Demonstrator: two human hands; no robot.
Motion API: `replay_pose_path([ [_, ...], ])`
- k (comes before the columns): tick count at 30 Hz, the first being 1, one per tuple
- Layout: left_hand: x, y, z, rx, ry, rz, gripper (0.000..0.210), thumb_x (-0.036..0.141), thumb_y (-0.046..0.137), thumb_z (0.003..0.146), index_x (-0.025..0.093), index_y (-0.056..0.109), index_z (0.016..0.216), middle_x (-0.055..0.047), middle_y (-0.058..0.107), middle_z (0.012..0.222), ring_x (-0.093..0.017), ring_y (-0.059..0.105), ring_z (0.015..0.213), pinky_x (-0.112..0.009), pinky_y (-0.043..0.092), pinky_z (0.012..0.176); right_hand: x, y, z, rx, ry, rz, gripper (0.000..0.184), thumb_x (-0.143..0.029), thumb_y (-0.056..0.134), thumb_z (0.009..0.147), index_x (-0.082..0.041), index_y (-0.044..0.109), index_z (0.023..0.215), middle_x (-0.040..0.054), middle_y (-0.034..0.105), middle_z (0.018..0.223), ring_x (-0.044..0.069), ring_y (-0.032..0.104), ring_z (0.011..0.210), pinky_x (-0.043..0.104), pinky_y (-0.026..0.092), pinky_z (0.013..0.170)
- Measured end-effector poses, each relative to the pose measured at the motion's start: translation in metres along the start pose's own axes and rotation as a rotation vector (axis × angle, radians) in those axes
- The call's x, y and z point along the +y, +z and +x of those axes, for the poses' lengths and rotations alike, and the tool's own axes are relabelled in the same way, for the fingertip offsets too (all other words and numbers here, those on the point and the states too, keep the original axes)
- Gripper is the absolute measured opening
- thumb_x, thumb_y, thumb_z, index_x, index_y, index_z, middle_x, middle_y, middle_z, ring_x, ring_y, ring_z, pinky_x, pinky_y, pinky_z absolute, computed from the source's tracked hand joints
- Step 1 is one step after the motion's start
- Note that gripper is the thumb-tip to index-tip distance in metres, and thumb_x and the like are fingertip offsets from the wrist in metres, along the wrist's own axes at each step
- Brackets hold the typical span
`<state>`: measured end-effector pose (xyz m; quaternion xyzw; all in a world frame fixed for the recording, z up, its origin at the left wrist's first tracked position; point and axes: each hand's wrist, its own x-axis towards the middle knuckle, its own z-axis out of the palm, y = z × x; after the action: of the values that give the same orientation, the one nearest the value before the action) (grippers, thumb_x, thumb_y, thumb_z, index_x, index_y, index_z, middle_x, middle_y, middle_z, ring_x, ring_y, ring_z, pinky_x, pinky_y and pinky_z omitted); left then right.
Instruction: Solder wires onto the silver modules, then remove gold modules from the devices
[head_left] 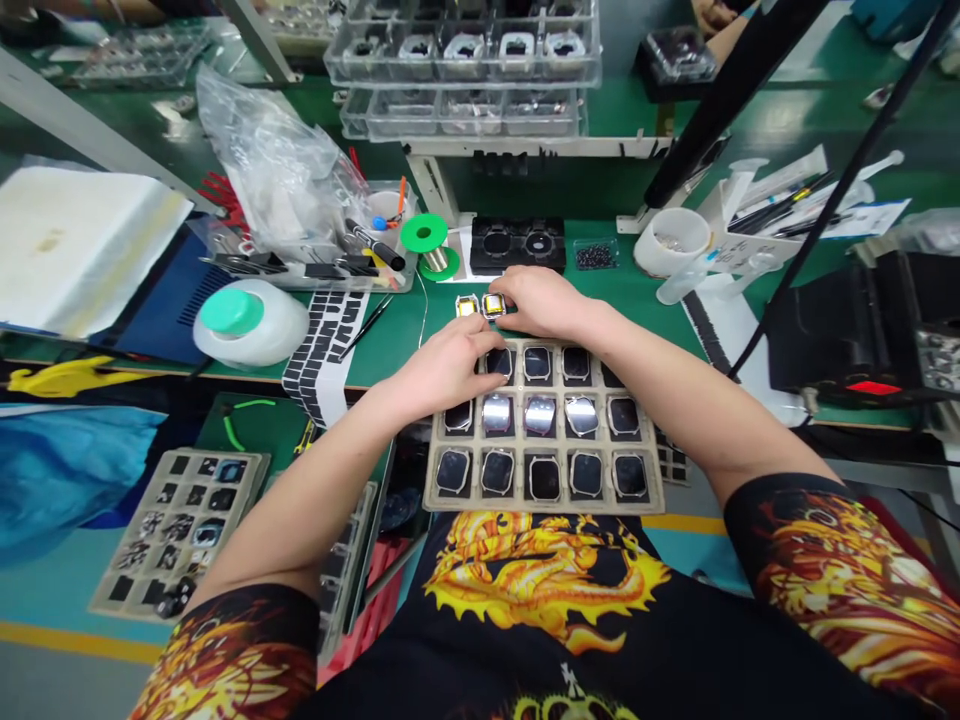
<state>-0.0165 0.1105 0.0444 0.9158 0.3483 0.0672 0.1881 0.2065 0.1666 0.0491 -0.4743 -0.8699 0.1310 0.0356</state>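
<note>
A beige tray (523,400) of square smartwatches with dark screens lies in front of my body, over the bench edge. My left hand (446,365) is at its far left corner, with thumb and finger either side of a smartwatch (498,362) in the back row. Just beyond the tray, my right hand (544,302) has its fingertips closed on the edge of an opened watch case (493,304) with a yellow and white inside. A second opened watch case (466,306) sits beside it to the left, close to my left knuckles.
Behind the hands are a green solder spool (424,233), a black fixture (517,245) and a small box of screws (596,254). A white bottle (251,322) and tweezers (366,327) lie left. A white cup (672,242) and black lamp arm (731,100) stand right. Clear trays (461,75) fill the shelf.
</note>
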Motion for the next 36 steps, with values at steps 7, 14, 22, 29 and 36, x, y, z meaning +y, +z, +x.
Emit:
replay_pose_path([
  [7,0.002,-0.002,0.004,-0.030,-0.045,-0.026,0.034,0.034,0.078,0.094,0.018,0.074,0.124,-0.011,0.062,0.116,-0.033,0.063,0.116,-0.049,0.055,0.106,0.003,0.007,0.001,0.016,0.000,0.051,0.038,-0.038,0.071,0.101,-0.019,0.074,0.134,0.0129,0.073,0.124,0.028,0.064,0.102,0.034,0.036,0.080],
  [14,0.007,-0.010,0.007,-0.085,-0.101,-0.067,0.034,0.033,0.079,0.091,0.017,0.073,0.121,-0.010,0.058,0.117,-0.031,0.061,0.115,-0.045,0.053,0.106,0.001,-0.005,-0.012,0.071,0.009,0.076,0.040,-0.034,0.073,0.099,-0.016,0.072,0.134,0.0134,0.073,0.119,0.028,0.062,0.099,0.035,0.035,0.079],
  [22,0.006,-0.010,0.008,-0.091,-0.040,-0.027,0.035,0.033,0.077,0.093,0.016,0.073,0.124,-0.009,0.061,0.113,-0.031,0.062,0.115,-0.044,0.053,0.105,-0.004,-0.028,-0.076,0.047,-0.046,0.072,0.011,-0.022,0.067,0.098,-0.020,0.078,0.098,0.0057,0.070,0.099,0.021,0.058,0.088,0.035,0.033,0.076],
  [29,0.001,-0.020,0.015,-0.183,0.021,0.099,0.036,0.039,0.077,0.095,0.018,0.074,0.125,-0.010,0.062,0.119,-0.031,0.064,0.116,-0.042,0.054,0.097,-0.022,-0.003,-0.107,-0.022,-0.005,-0.114,0.016,-0.030,0.070,0.104,-0.014,0.074,0.106,0.0117,0.068,0.103,0.024,0.059,0.090,0.037,0.033,0.074],
  [36,0.006,-0.024,0.021,-0.235,0.077,0.159,0.029,0.034,0.073,0.097,0.016,0.073,0.119,-0.013,0.063,0.125,-0.031,0.066,0.116,-0.040,0.054,0.096,-0.023,0.002,-0.102,-0.021,0.062,0.000,0.018,-0.035,0.071,0.104,-0.016,0.074,0.104,0.0090,0.068,0.103,0.023,0.061,0.090,0.037,0.038,0.078],
])
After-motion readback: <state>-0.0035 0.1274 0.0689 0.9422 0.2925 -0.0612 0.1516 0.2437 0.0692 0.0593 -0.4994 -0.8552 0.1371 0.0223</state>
